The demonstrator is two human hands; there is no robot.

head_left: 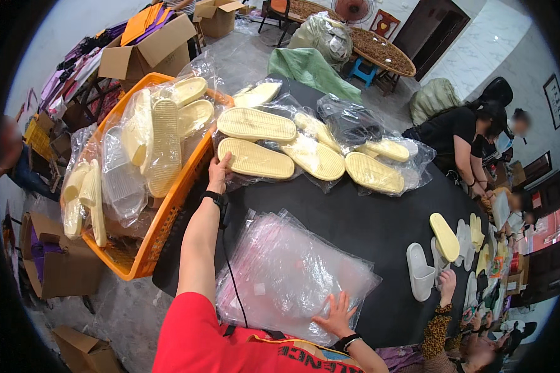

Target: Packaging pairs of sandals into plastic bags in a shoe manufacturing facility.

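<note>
My left hand [219, 171] reaches forward to the near left end of a bagged pair of pale yellow slippers [256, 158], its fingers closed on that edge. The pair lies soles up in clear plastic on the black table. More bagged yellow slippers [374, 172] lie to its right. Closer to me is a stack of clear plastic bags [274, 273], slightly fanned at the edges. My right hand [337, 317] rests on the stack's near right part, fingers spread and holding nothing.
An orange crate [162, 227] full of bagged slippers stands at the table's left. To the right, a co-worker's hand [447, 285] is by loose grey and yellow slippers [443, 236]. Another person [457, 140] bends at the far right. Cardboard boxes [62, 255] stand on the floor.
</note>
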